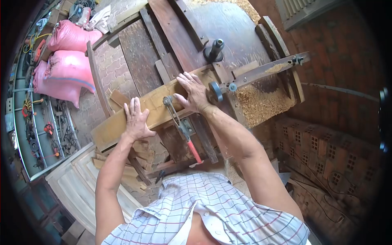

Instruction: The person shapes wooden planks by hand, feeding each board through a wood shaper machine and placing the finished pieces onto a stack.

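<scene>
A long, pale wooden board [153, 109] lies at a slant across the front of a woodworking machine. My left hand [137, 119] rests on its left part, palm down with the fingers spread. Farther right, my right hand [194, 93] lies on the same board, its fingers stretched out and thumb apart. Between my hands a toggle clamp [179, 122] with a red handle [194, 152] reaches over the board. Close beside my right hand is a dark round wheel [215, 92]. A black upright spindle [215, 51] stands on the machine table [239, 30] beyond.
Wood shavings [261, 104] heap at the machine's right side. Pink sacks [69, 69] stand at the left, near shelves with tools and cables. A pale panelled door [87, 177] leans at lower left. Hollow bricks [318, 143] are stacked on the right.
</scene>
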Motion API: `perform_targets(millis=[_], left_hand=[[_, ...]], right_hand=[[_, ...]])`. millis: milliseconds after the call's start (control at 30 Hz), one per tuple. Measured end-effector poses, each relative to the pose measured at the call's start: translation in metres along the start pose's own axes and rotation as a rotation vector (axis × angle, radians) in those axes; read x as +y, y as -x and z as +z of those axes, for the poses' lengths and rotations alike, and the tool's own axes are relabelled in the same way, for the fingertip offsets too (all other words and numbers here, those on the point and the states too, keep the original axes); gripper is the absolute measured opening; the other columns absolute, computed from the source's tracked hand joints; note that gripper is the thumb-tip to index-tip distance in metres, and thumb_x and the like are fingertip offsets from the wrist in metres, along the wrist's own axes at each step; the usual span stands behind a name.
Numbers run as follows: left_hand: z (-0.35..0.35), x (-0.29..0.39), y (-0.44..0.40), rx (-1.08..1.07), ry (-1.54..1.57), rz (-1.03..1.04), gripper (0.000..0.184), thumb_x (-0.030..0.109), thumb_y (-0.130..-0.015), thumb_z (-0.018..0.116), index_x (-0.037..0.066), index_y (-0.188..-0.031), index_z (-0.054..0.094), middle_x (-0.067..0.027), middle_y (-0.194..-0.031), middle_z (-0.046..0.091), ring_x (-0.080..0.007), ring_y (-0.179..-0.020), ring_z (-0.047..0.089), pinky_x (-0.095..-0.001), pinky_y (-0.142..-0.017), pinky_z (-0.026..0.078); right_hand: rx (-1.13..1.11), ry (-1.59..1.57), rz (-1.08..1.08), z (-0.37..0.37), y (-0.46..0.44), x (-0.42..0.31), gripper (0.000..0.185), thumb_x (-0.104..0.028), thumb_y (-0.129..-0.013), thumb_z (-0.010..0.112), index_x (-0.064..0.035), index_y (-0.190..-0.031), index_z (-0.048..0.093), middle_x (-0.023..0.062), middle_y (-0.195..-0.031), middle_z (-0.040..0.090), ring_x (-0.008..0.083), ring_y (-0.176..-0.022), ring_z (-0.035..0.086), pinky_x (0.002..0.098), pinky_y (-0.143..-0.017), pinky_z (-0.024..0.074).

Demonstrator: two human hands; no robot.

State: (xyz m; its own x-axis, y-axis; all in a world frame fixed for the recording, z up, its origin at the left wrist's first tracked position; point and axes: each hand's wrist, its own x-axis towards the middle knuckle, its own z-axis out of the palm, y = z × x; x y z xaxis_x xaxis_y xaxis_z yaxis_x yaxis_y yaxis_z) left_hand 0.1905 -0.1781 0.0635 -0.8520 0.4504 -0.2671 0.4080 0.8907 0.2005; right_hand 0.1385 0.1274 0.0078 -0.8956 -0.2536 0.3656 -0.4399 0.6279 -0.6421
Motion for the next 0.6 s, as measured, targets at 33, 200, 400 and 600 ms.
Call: perform_targets(millis=[33,200,400,600], left_hand=[[-0.005,-0.005,-0.008,0.01,-0.013,0.005,0.083,0.048,-0.047,0.09,0.002,-0.114,0.071,-0.0421,-0.162,0.019,-0.055,-0.154,0.013,-0.0709,-0.124,0.003],[-0.013,-0.028,-0.031,0.036,0.0,0.013,0.084,0.047,-0.047,0.09,0.002,-0.114,0.071,-0.0417,-0.161,0.021,-0.0549,-0.153,0.015,-0.0716,-0.124,0.005],[-0.018,-0.041,-0.045,0.028,0.013,0.003,0.083,0.046,-0.047,0.089,0.001,-0.115,0.071,-0.0408,-0.162,0.021,-0.0546,-0.154,0.015,-0.0709,-0.124,0.005],[-0.033,-0.05,-0.058,0.008,0.035,-0.01,0.083,0.044,-0.049,0.089,0.001,-0.117,0.071,-0.0401,-0.163,0.019,-0.0537,-0.155,0.014,-0.0689,-0.125,0.005]], right_hand=[[-0.009,0.008,0.03,0.0,-0.011,0.001,0.064,-0.037,-0.089,0.074,0.0008,-0.139,0.061,0.0199,-0.147,0.059,0.0353,-0.143,0.05,0.0453,-0.122,0.0355],[-0.012,0.024,0.077,0.003,-0.046,0.005,0.057,-0.036,-0.089,0.074,0.0004,-0.132,0.067,0.0186,-0.14,0.065,0.0335,-0.141,0.053,0.0448,-0.121,0.0384],[-0.008,0.036,0.06,0.009,-0.063,0.011,0.057,-0.036,-0.088,0.075,-0.0002,-0.131,0.068,0.018,-0.14,0.066,0.0338,-0.139,0.055,0.0448,-0.12,0.0401],[-0.02,0.03,0.056,0.009,-0.083,0.01,0.055,-0.036,-0.088,0.075,-0.0018,-0.131,0.068,0.0173,-0.14,0.066,0.0346,-0.14,0.055,0.0452,-0.12,0.04]])
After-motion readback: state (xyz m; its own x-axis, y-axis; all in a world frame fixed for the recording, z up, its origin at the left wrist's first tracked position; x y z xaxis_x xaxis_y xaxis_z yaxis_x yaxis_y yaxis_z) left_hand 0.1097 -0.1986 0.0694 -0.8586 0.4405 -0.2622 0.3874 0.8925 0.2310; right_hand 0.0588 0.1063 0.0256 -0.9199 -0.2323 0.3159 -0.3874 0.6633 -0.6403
